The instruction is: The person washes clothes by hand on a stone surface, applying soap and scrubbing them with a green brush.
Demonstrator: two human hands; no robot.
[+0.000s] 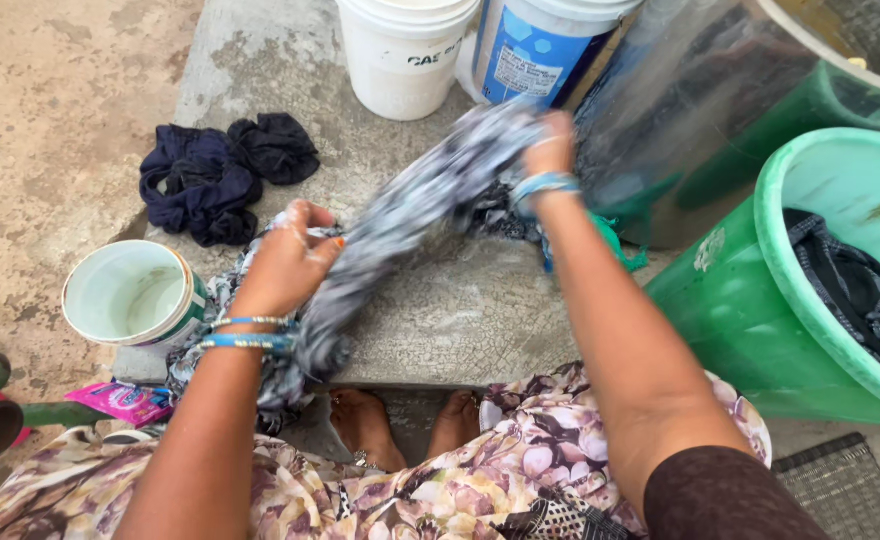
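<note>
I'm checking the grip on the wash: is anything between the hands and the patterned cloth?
Nothing visible. The left hand and the right hand both grip the twisted grey patterned cloth directly, above the concrete slab.

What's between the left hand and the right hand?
In the head view, a twisted grey patterned cloth spans from the left hand to the right hand; both grip it over the concrete slab.
</note>
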